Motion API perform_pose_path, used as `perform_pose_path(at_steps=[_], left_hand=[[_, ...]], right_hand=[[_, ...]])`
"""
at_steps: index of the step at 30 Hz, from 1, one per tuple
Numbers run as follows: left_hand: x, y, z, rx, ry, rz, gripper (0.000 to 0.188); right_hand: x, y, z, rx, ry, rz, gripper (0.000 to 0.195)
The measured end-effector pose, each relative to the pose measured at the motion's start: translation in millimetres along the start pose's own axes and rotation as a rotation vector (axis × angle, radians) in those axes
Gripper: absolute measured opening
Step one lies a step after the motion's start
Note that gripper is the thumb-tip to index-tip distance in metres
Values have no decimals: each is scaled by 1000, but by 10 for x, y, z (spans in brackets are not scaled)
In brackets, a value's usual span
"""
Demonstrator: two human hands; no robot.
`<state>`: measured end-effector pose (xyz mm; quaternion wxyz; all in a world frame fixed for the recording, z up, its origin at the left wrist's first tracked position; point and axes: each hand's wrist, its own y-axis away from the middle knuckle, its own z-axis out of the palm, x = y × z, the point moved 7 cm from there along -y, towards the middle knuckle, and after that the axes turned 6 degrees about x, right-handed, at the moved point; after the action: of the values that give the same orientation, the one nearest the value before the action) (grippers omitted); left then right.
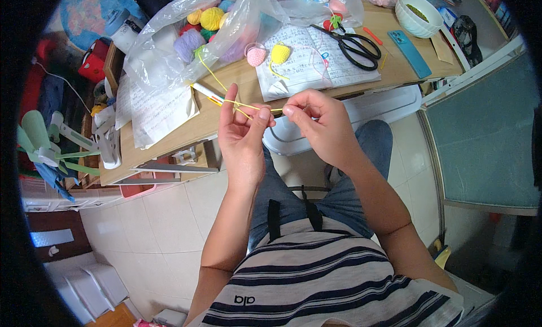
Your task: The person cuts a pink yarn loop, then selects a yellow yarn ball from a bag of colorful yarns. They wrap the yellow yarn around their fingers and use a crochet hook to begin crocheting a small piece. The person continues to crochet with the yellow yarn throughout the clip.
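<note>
A strand of yellow yarn (277, 109) stretches between my two hands, just off the table's front edge. My left hand (243, 136) has its forefinger raised with the yarn passing around it, and its thumb presses the strand against the other fingers. Between thumb and forefinger, my right hand (324, 128) pinches the same strand; the yarn's end is hidden there. Yellow-green yarn (209, 70) runs back from my left forefinger to a clear plastic bag (156, 51) of yarn balls (211, 19). Behind my left fingers lies a white pen (207, 93).
On an open notebook (271, 82) with handwriting rest pink (256, 56) and yellow (280, 54) crocheted pieces and black scissors (358, 47). Further right are a blue phone (409, 54) and a white bowl (413, 28). Loose written sheets (163, 119) and a green clip fan (46, 151) are at left.
</note>
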<state>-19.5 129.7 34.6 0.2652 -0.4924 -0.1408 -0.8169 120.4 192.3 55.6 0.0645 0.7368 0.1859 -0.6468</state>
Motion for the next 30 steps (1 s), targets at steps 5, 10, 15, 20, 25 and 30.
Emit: perform_pose_path(at_steps=[5, 10, 15, 20, 25, 30], left_hand=[[-75, -203, -50, 21, -17, 18, 64], [-122, -420, -105, 45, -17, -26, 67], [-179, -524, -99, 47, 17, -48, 63], [-222, -582, -98, 37, 50, -62, 62], [-174, -571, -117, 81, 68, -100, 63], [-23, -481, -36, 50, 135, -41, 64]], right_hand=[[23, -183, -127, 87, 144, -81, 14], [22, -475, -260, 141, 348, -156, 14], [-3, -859, -224, 215, 581, -392, 16], [161, -1192, -7, -32, 717, -305, 24], [5, -975, -22, -192, 203, -1, 25], [-37, -768, 26, -339, -252, 99, 22]])
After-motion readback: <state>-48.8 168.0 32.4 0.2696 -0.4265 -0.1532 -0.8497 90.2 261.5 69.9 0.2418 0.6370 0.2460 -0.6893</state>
